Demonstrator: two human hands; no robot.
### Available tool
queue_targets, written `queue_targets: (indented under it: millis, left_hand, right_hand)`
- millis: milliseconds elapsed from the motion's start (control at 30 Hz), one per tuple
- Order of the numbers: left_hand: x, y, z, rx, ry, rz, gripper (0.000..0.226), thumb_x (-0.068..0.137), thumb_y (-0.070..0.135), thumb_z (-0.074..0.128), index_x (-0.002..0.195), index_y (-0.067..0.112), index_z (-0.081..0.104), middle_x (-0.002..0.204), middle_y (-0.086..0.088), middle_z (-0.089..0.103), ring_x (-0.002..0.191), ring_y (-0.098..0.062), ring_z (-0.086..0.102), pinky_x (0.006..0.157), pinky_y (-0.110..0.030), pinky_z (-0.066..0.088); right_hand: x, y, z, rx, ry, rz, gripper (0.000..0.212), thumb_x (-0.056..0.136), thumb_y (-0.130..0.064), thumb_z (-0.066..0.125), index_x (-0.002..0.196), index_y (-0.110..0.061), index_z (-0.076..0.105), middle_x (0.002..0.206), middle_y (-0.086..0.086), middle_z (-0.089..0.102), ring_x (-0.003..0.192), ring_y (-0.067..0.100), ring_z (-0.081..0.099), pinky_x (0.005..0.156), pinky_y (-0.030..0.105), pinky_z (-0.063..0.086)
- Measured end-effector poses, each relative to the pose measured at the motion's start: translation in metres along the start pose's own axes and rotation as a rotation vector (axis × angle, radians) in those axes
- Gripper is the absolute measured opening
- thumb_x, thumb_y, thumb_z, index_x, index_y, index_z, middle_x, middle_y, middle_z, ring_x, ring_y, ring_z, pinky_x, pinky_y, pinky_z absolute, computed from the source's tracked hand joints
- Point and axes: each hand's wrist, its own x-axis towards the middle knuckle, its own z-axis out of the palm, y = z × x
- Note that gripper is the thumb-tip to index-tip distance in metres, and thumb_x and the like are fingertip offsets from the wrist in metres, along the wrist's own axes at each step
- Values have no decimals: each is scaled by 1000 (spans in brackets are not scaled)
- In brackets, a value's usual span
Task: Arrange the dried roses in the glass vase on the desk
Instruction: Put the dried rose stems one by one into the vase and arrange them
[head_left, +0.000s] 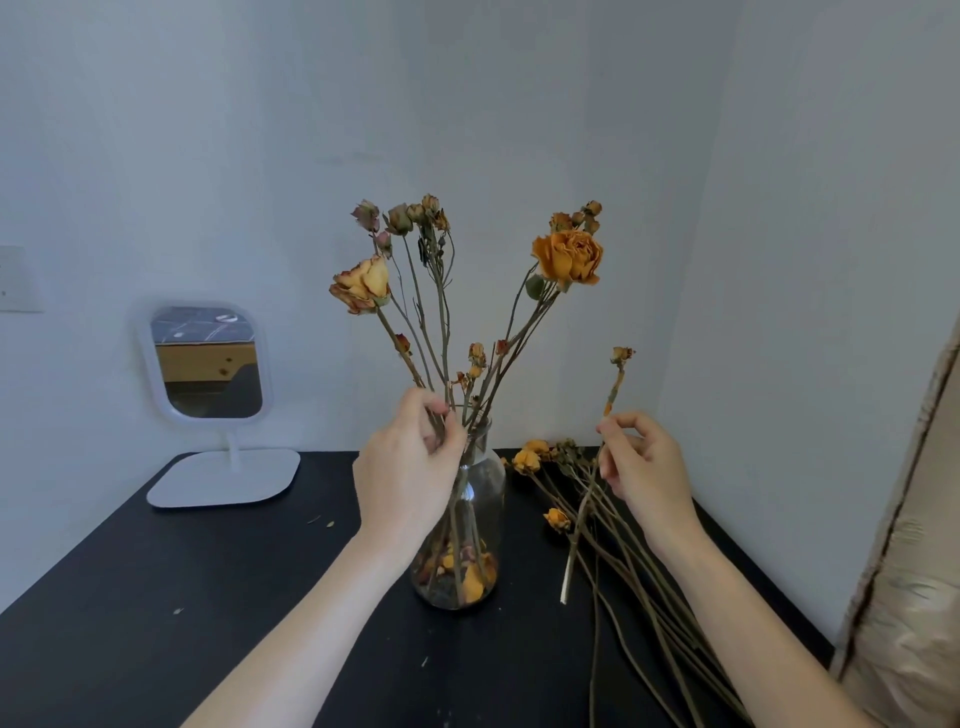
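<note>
Vase (480, 483) stands mid-worktop (208, 597), holding roses (567, 257). Left hand (410, 467) fingers pinch stems at the neck. Right hand (644, 467) fingers pinch one loose stem (582, 514) above the rose pile (623, 561).

One wide-angle camera on my head looks forward and slightly down across the black desk (156, 597) toward the white wall corner, close enough that both my forearms run in from the bottom edge. My left hand (410, 467) and right hand (647, 467) sit near the middle of the frame on either side of the glass vase (480, 499), with the standing mirror (208, 364) far left and the lens bending the wall edges at the sides. It is the only view.
</note>
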Motion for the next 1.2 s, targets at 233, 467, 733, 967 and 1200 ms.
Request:
queue_targets:
  millis: [233,467,733,967,1200]
  left_hand:
    - [-10,-36,9,-173,-253,-296,55,76,35,72,121,18,45,111,8,49,105,-10,48,85,-23,41]
    - [10,-38,18,-436,-576,-371,47,76,34,73,114,33,46,108,25,53,107,-2,47,84,-15,36]
    - [9,-37,35,-362,-401,-328,47,66,38,79,106,27,57,108,12,61,104,-8,55,80,-18,43]
    - [7,-33,44,-33,-274,-336,66,59,65,71,106,21,56,109,4,58,110,-21,49,89,-49,47]
    - [4,-33,46,37,-232,-333,68,59,68,68,104,20,53,105,5,55,109,-20,45,87,-46,46]
  right_hand:
    - [-4,-33,-1,130,32,-149,14,96,-19,45,86,-21,54,48,-6,52,39,0,42,40,9,35]
    - [-11,-65,6,196,50,-328,17,98,-22,39,85,-25,51,53,-7,55,43,1,43,40,11,34]
    - [-19,-79,16,193,27,-525,22,97,-25,38,83,-37,49,57,-9,54,48,2,46,42,12,36]
    - [-18,-90,23,164,31,-689,25,96,-29,36,84,-48,47,59,-11,54,49,2,46,44,12,36]
    - [-6,-90,42,2,30,-736,20,99,-23,31,89,-39,40,60,-11,50,51,3,46,49,14,36]
